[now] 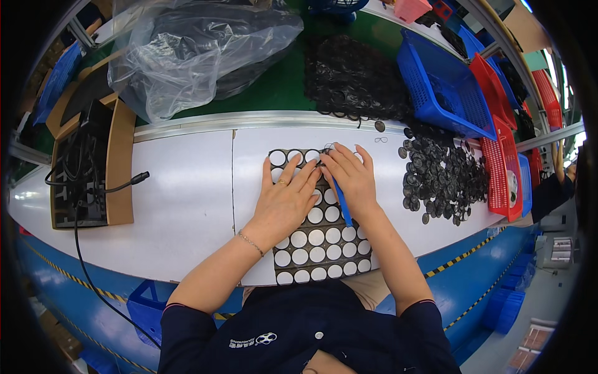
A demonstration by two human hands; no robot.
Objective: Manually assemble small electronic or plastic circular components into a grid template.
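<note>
The perforated black sheet is pressed flat by the open left hand; a blue tool is gripped by the right hand at twelve o'clock, where the sheet could be torn by a slip.

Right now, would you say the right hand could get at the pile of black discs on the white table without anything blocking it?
Probably yes: the right hand rests on the perforated sheet, and only bare table seems to separate it from the black discs.
</note>
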